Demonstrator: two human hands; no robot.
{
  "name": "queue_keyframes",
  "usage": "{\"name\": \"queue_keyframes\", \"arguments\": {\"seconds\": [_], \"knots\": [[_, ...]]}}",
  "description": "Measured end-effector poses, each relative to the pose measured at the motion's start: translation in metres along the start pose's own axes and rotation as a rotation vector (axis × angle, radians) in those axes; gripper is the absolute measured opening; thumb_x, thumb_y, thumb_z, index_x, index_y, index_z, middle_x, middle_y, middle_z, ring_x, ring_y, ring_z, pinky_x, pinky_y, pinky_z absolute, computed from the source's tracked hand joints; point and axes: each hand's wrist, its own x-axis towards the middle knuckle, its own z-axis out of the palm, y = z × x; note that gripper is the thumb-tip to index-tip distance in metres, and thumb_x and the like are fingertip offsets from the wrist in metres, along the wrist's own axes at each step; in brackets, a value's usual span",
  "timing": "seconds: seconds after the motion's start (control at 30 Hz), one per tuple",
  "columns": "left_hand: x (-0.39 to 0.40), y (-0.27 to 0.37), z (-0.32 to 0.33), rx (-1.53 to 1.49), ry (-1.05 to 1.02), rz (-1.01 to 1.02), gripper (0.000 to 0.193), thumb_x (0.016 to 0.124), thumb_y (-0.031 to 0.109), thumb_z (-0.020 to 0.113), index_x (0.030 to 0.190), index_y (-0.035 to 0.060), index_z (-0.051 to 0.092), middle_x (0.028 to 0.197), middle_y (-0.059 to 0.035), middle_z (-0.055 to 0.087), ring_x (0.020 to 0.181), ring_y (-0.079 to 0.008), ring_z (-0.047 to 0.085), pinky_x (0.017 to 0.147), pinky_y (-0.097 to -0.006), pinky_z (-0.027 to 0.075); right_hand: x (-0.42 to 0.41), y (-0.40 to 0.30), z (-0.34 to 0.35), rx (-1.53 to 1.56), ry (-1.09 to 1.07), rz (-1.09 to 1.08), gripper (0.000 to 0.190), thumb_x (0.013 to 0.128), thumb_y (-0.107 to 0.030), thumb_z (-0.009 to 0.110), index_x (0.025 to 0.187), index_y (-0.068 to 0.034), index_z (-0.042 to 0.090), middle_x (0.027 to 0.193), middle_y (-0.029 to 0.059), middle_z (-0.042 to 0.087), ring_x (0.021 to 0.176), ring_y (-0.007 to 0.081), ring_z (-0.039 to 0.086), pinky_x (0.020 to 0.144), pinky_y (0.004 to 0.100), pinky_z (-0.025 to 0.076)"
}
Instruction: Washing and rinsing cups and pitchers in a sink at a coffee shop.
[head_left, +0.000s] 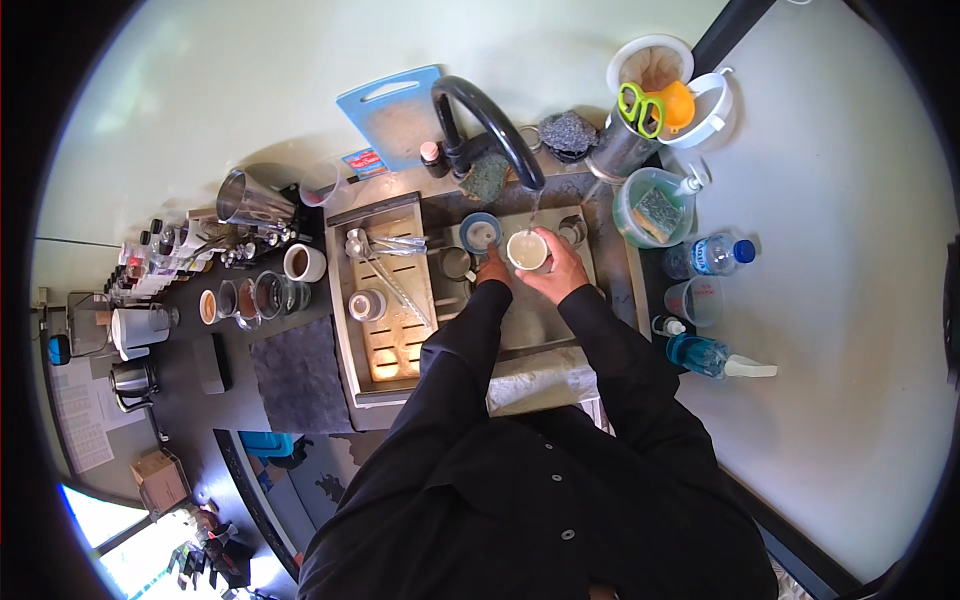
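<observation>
Below a black gooseneck tap (491, 105), my right hand (561, 271) grips a cream-coloured cup (527, 250) by its side. A thin stream of water (535, 208) falls from the spout at the cup. My left hand (493, 268) is low in the metal sink (532, 330), its fingers at the near rim of a blue cup with a pale inside (480, 232). Whether those fingers grip the blue cup or only touch it is hidden. Left of that hand sits a small metal pitcher (454, 263). A glass (573, 229) stands behind my right hand.
A slotted drain tray (397, 330) on the left carries metal spoons (384, 274) and a jar (367, 305). Right of the sink stand a soap tub with a sponge (655, 208), a water bottle (709, 257) and a spray bottle (701, 355). A blue cutting board (397, 112) leans behind.
</observation>
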Motion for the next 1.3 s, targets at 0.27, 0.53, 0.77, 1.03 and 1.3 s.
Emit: {"name": "queue_keyframes", "arguments": {"seconds": [0.27,0.53,0.77,1.03,1.3], "knots": [[-0.025,0.012,0.007,0.118,-0.123,0.03,0.037,0.092,0.021,0.042,0.125,0.0047,0.041,0.108,-0.0286,0.059,0.1,-0.0423,0.06,0.086,-0.0481,0.048,-0.013,0.018,-0.012,-0.02,-0.034,0.038,0.071,0.064,-0.02,0.08,0.125,-0.006,0.047,0.108,0.0169,0.056,0.098,0.0307,0.059,0.08,0.0373,0.051],[-0.072,-0.003,-0.01,0.067,-0.223,0.216,0.052,0.091,0.025,0.047,0.139,0.0145,0.03,0.109,-0.0263,0.06,0.1,-0.0423,0.059,0.085,-0.0494,0.047,-0.017,0.05,-0.001,-0.253,-0.289,0.272,0.072,0.062,-0.036,0.079,0.12,-0.003,0.053,0.104,0.0174,0.064,0.097,0.028,0.063,0.084,0.0364,0.049],[-0.084,0.005,-0.029,-0.441,0.088,0.304,0.031,0.097,0.021,0.043,0.123,0.0068,0.047,0.099,-0.017,0.065,0.087,-0.0301,0.066,0.077,-0.0365,0.05,-0.006,0.096,0.014,-0.109,-0.343,0.584,0.056,0.072,-0.062,0.063,0.081,-0.007,0.066,0.075,0.0083,0.065,0.073,0.0215,0.063,0.069,0.0331,0.049],[-0.073,0.029,-0.063,-0.806,0.158,0.295,0.034,0.097,0.03,0.048,0.115,0.0024,0.059,0.096,-0.0062,0.067,0.082,-0.0126,0.063,0.07,-0.0257,0.052,-0.001,0.052,0.016,0.623,-0.344,0.893,0.055,0.077,-0.049,0.07,0.112,-0.01,0.056,0.084,0.001,0.061,0.07,0.0108,0.061,0.056,0.0274,0.049],[-0.07,0.06,-0.107,-0.593,0.029,0.323,0.036,0.087,0.026,0.061,0.114,0.0019,0.06,0.098,-0.0172,0.067,0.088,-0.026,0.067,0.08,-0.035,0.051,-0.01,0.022,0.013,0.093,0.139,0.021,0.07,0.065,-0.015,0.082,0.125,-0.007,0.046,0.116,0.0129,0.057,0.105,0.0239,0.059,0.086,0.0333,0.049]]}}
